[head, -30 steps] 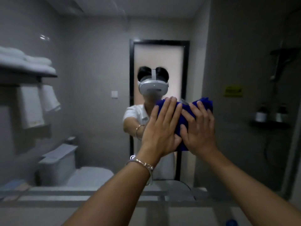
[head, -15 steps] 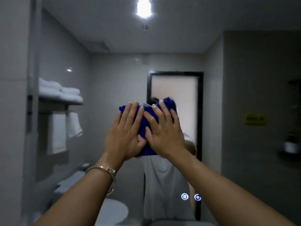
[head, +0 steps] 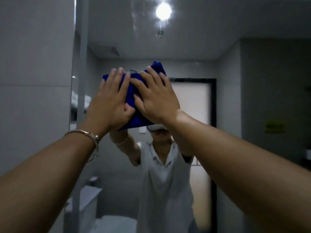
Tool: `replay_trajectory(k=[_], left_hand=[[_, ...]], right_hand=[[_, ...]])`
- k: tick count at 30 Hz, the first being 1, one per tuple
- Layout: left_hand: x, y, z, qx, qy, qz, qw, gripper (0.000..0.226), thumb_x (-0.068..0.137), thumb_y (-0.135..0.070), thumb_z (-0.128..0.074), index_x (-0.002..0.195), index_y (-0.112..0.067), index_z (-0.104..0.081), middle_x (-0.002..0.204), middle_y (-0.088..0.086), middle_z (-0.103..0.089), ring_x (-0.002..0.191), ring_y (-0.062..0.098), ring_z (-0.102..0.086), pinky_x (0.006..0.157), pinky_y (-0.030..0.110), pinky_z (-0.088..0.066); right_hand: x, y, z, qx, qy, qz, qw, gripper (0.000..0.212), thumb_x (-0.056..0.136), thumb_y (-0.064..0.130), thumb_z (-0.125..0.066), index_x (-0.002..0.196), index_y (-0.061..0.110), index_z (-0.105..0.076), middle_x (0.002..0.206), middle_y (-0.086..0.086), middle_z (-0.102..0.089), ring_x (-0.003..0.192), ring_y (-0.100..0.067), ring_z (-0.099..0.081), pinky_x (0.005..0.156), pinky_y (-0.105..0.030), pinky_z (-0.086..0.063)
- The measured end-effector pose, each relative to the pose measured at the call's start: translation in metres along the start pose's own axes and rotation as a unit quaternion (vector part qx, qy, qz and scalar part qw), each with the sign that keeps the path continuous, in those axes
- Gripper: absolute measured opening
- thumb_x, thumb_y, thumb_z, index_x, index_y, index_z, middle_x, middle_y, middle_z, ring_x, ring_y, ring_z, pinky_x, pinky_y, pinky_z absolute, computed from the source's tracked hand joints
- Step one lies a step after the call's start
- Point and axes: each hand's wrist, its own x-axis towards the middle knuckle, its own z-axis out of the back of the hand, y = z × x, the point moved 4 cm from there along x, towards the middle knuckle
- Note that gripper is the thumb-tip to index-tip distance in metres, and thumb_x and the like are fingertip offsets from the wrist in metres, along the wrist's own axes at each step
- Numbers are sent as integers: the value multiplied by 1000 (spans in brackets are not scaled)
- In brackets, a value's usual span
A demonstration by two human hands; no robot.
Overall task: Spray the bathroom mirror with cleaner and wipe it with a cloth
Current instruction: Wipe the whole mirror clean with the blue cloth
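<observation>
Grey bathroom, big mirror [head: 235, 115] ahead. Both palms spread flat, side by side, pressing blue cloth [head: 133, 115] on glass: left hand [head: 109, 105], right hand [head: 156, 101]. Cloth now higher than a second ago, mid frame, near top left edge of mirror. Wiping upward, so probably well along. Lamp [head: 163, 11] shining at top; door [head: 198, 115] at right.

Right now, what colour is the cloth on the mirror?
Deep blue cloth, plain, clearest in the head view.

Mirror [head: 252, 81] carries the blue cloth [head: 134, 118], pressed flat on the glass. Left hand [head: 107, 105] and right hand [head: 156, 100] lie spread on it.
</observation>
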Motion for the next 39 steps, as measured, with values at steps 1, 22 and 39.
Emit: replay_trajectory(k=[1,22,39], left_hand=[[8,9,4,8,-3,-4,1000,81,78,-40,-22,150,-7,-7,157,17,-7,145,29,-2,117,50,-13],[135,-141,18,-17,-30,-33,999,80,79,-40,-20,150,-9,1,158,16,2,145,30,4,117,47,-2],[85,-278,-17,11,-21,-20,1000,75,81,-39,-13,149,-12,3,158,14,1,146,29,3,116,45,0]], right_hand=[[11,1,-1,0,-1,-2,1000,47,95,39,-38,137,22,-47,145,-3,-43,142,-25,-25,114,-43,-13],[0,-172,63,-12,-64,-95,993,51,94,40,-34,142,25,-39,148,-4,-36,142,-23,-21,117,-44,-13],[-132,-239,76,-9,-68,-116,991,51,91,39,-34,139,25,-40,145,-9,-41,140,-25,-24,114,-45,-16]])
